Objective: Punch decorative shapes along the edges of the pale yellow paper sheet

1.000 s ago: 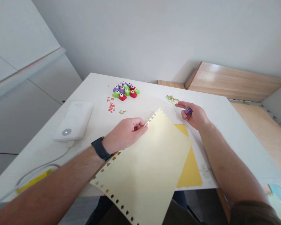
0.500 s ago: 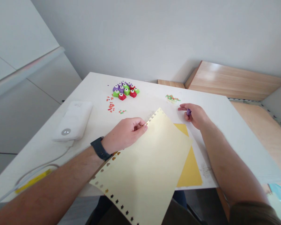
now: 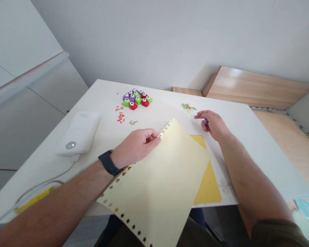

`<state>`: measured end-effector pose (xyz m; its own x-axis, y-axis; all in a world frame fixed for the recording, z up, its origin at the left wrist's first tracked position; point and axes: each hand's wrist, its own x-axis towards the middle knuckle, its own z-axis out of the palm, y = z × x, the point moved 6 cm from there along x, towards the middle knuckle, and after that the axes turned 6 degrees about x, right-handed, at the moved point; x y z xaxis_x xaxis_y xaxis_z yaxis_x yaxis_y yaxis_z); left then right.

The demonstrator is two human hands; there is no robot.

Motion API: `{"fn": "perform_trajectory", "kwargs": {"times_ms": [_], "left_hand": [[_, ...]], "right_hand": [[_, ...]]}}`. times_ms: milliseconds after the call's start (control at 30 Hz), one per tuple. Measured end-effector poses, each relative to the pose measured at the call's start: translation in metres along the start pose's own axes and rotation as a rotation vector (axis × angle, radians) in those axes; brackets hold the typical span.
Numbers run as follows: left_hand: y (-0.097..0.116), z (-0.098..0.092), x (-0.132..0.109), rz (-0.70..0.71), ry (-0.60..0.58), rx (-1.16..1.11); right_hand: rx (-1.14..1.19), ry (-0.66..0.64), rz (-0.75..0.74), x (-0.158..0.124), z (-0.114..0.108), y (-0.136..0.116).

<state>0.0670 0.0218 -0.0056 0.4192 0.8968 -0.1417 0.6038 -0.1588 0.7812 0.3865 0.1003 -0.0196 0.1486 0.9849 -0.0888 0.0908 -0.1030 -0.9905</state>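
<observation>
My left hand (image 3: 139,145), with a dark watch on the wrist, pinches the upper left edge of a pale yellow sheet of paper (image 3: 157,178). Hearts, stars and other shapes are cut out along that edge and the lower left edge. The sheet lies tilted, its lower part hanging past the table's front edge. Right of the sheet, my right hand (image 3: 214,125) curls its lower fingers round a small purple craft punch (image 3: 206,121), mostly hidden. Its upper fingers stretch toward a small pile of green and orange paper cut-outs (image 3: 188,107).
Several purple, green and red punches with eyes (image 3: 137,97) stand grouped at the back. Red cut-outs (image 3: 121,118) lie before them. A white power bank (image 3: 78,132) with a cable sits at left. Darker yellow paper (image 3: 208,187) lies under the sheet. Wooden boards (image 3: 257,89) stand back right.
The view has shifted very slightly. My right hand has moved a little up and left, with the purple punch still in its fingers. My left hand keeps its hold on the sheet.
</observation>
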Motion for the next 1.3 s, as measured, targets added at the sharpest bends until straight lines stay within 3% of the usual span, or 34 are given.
{"fn": "perform_trajectory", "kwargs": {"times_ms": [300, 500, 700, 833, 1033, 1133, 1300], "left_hand": [[-0.003, 0.002, 0.0, 0.014, 0.002, -0.009], [-0.002, 0.001, 0.0, 0.0, 0.003, 0.01], [-0.004, 0.002, 0.001, 0.004, 0.003, 0.012], [-0.005, 0.001, 0.001, 0.0, 0.002, 0.022], [-0.005, -0.001, 0.0, -0.028, 0.001, 0.064], [-0.005, -0.002, 0.0, -0.039, 0.004, 0.083], [-0.006, -0.002, -0.001, -0.05, -0.009, 0.095]], "right_hand": [[0.004, -0.034, -0.009, -0.001, 0.007, 0.001], [0.06, -0.172, 0.03, -0.004, 0.029, -0.001], [0.029, -0.021, -0.052, 0.003, 0.011, -0.005], [0.011, 0.044, -0.023, 0.006, -0.001, -0.001], [-0.013, 0.058, 0.006, 0.004, 0.002, -0.002], [0.006, -0.027, -0.015, -0.005, 0.008, -0.009], [-0.05, -0.338, 0.039, -0.028, 0.031, -0.013]]}}
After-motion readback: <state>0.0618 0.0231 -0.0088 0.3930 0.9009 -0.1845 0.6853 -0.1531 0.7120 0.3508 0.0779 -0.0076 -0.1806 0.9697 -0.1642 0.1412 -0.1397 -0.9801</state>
